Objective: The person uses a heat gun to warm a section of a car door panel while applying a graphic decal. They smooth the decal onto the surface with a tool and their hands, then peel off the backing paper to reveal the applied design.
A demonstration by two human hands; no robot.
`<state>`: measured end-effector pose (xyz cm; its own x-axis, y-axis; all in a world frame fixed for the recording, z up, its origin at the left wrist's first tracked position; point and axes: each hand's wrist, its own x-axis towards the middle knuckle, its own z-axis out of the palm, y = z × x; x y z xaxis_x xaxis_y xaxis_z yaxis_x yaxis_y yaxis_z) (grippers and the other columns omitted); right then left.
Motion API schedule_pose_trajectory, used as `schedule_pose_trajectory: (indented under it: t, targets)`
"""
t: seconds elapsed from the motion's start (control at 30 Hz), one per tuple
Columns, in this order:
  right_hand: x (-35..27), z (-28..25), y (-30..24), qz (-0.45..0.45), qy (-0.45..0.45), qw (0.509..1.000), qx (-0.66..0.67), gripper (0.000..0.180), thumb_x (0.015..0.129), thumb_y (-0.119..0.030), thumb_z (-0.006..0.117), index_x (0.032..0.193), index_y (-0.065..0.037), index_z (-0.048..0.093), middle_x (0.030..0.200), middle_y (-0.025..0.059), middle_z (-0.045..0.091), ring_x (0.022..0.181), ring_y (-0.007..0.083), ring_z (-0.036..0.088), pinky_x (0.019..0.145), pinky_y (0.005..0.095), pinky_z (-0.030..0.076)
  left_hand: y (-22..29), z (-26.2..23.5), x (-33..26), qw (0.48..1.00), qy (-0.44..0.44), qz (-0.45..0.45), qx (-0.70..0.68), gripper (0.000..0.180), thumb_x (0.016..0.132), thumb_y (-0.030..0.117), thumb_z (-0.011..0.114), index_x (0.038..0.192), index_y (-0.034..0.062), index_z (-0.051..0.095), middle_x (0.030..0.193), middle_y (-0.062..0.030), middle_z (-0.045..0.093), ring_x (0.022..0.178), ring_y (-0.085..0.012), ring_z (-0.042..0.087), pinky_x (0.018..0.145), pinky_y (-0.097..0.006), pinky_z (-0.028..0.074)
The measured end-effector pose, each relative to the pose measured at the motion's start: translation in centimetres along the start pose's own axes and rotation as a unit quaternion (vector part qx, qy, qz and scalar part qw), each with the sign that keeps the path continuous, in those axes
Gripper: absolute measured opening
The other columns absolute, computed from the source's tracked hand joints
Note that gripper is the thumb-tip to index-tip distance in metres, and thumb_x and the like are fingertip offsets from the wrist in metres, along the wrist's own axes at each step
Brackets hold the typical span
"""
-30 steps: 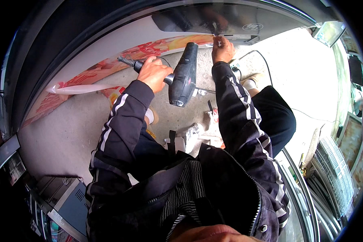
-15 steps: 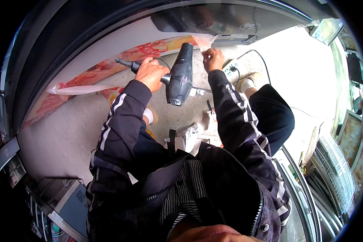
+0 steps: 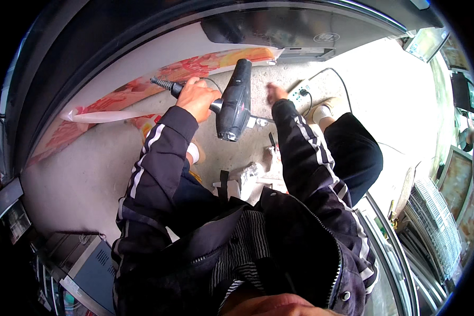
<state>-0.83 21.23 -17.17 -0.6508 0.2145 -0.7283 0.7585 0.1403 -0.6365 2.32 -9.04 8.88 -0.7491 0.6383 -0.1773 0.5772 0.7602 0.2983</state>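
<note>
My left hand is closed around the handle of a black hair dryer. The dryer's barrel stands roughly crosswise to the handle, one end toward a large cabinet's lower panel and the other toward me. My right hand is off the panel, over the floor between the dryer and a power strip; its fingers are smeared by motion. A red and yellow printed film runs along the cabinet's white lower face, its right end near the dark panel. A whitish strip hangs loose on the left.
The power strip lies on the floor with a black plug and cable. Crumpled white scraps lie between my feet. Wire racks lean at the right, and a grey metal box stands at the lower left.
My right hand has let go of the film's lifted corner and drawn back toward me. That corner now sits closer to the panel. My left hand still holds the hair dryer, almost unmoved.
</note>
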Motion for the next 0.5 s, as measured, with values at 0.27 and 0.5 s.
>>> schedule_pose_trajectory:
  t: [0.27, 0.5]
  targets:
    - [-1.6, -1.2, -10.7, -0.346, 0.214, 0.907, 0.11, 0.028, 0.08, -0.018, 0.077, 0.097, 0.001, 0.068, 0.092, 0.0102, 0.071, 0.085, 0.0163, 0.066, 0.08, 0.0285, 0.05, -0.5, 0.7, -0.8, 1.0, -0.001, -0.013, -0.006, 0.034, 0.062, 0.005, 0.074, 0.094, 0.014, 0.069, 0.087, -0.0008, 0.069, 0.095, -0.023, 0.058, 0.102, -0.041, 0.034]
    - [-2.3, 0.0, -11.8, -0.295, 0.242, 0.916, 0.125, 0.04, 0.077, -0.022, 0.08, 0.104, 0.005, 0.068, 0.095, 0.0117, 0.071, 0.089, 0.0177, 0.066, 0.084, 0.0292, 0.05, -0.1, 0.1, -0.6, 1.0, -0.014, -0.017, -0.009, 0.033, 0.062, 0.004, 0.074, 0.094, 0.0136, 0.069, 0.087, -0.0021, 0.069, 0.096, -0.0236, 0.058, 0.103, -0.041, 0.034]
